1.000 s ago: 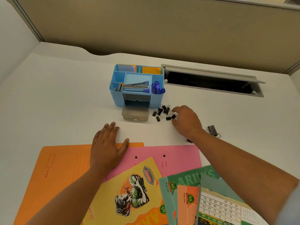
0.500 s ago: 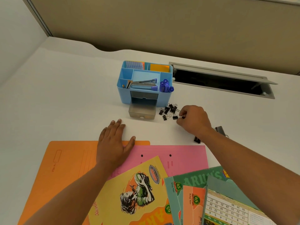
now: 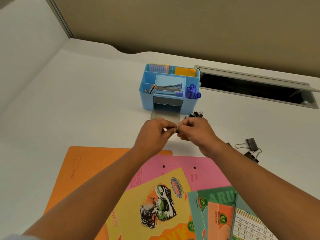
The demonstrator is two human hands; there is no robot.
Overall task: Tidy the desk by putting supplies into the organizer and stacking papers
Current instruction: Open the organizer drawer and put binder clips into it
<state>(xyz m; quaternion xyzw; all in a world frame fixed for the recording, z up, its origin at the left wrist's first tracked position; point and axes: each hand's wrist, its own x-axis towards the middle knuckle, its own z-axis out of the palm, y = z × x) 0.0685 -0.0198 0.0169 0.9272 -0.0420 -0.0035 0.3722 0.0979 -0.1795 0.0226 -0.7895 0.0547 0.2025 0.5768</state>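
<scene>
White bench (image 3: 78,104) in a beige partition (image 3: 173,23) corner, white side panel (image 3: 26,32) left, open cable hatch (image 3: 256,89) at back.

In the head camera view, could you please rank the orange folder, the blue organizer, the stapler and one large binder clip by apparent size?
1. orange folder, though partly covered and nearer the camera
2. blue organizer
3. stapler
4. large binder clip

1. The left hand (image 3: 154,131) is reaching in from 7 o'clock, its fingertips pinching together.
2. The right hand (image 3: 195,131) is coming from 4 o'clock, its fingers curling and meeting the left fingertips.
</scene>
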